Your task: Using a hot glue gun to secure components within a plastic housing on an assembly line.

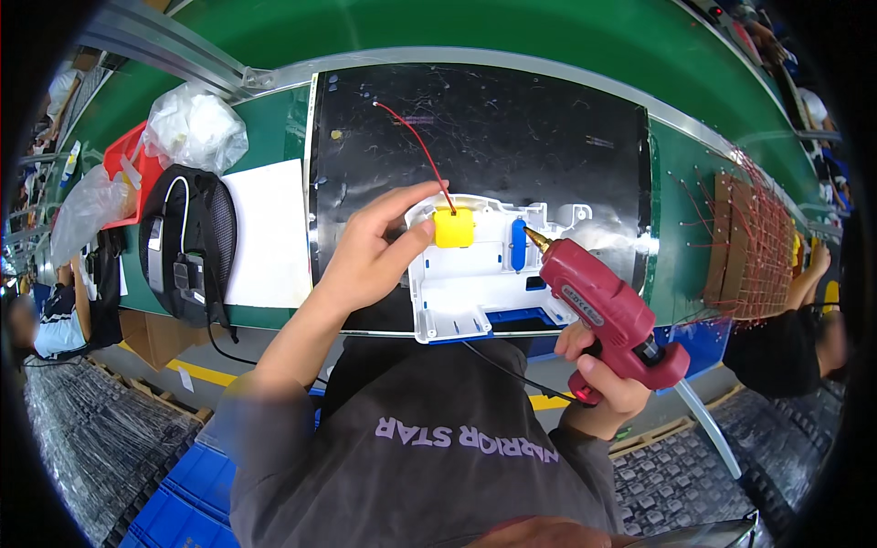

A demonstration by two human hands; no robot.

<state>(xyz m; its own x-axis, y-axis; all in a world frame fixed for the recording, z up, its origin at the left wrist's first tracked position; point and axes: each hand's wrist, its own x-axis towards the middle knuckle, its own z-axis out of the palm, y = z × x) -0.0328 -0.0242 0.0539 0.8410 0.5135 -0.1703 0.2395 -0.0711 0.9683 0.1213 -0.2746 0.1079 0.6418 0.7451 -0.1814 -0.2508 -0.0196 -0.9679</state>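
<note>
My left hand (370, 260) is pinching the yellow block (453, 228) onto the white plastic housing (475, 279) on the black mat (484, 137) — my right hand (603, 388) is gripping the red glue gun (607, 315), nozzle beside the blue piece (518, 245).

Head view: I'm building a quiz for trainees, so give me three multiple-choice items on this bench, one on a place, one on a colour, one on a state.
1. Where does the yellow block sit?
A. on the white plastic housing
B. on the white sheet
C. in the red bin

2. What colour is the glue gun?
A. blue
B. dark red
C. yellow

3. What is the right hand doing?
A. lying flat on the mat
B. hanging free
C. closed around the gun's handle

Answers: 1 A, the block rests at the housing's upper left, under the left hand fingers. 2 B, its body is dark red with a brass tip. 3 C, the fingers wrap the handle, nozzle at the housing.
</note>
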